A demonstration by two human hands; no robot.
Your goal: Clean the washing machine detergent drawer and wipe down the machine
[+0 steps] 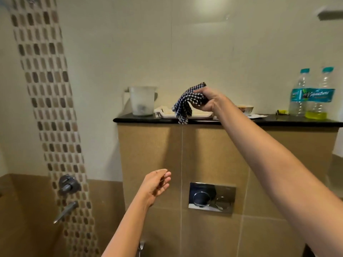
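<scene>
Fingers (pixel 201 93) of the right hand (pixel 209 101) clench a checked cloth (pixel 183 104) hanging down over the drawer (pixel 201 114), which lies left-to-right. Lower down, the left hand (pixel 156 185) has relaxed fingers.

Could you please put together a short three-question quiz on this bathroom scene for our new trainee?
1. True or false: the right hand grips the checked cloth.
2. What stands left of the white tray on the black ledge? A. a kettle B. a translucent jug C. a bottle
3. Fill in: the left hand holds ____.
Key: 1 true; 2 B; 3 nothing.
</scene>
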